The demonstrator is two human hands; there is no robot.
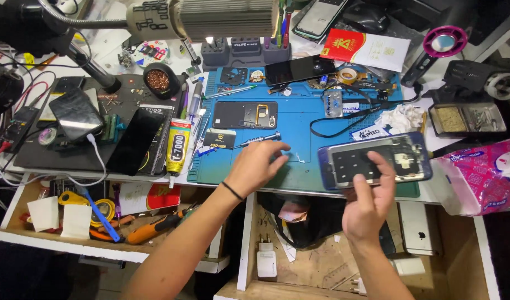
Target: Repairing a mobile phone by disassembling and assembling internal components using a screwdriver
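The opened phone (375,159) sat gripped in the right hand (366,208) over the blue mat's (299,119) near edge; the left hand (255,166), fingers loosely spread and empty, reached toward the screwdriver (259,139) on that mat, apparently mid-disassembly.

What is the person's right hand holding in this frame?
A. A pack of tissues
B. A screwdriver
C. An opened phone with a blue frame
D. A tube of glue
C: the right hand holds the opened phone with a blue frame above the blue work mat, while the left hand rests on the mat near the screwdriver.
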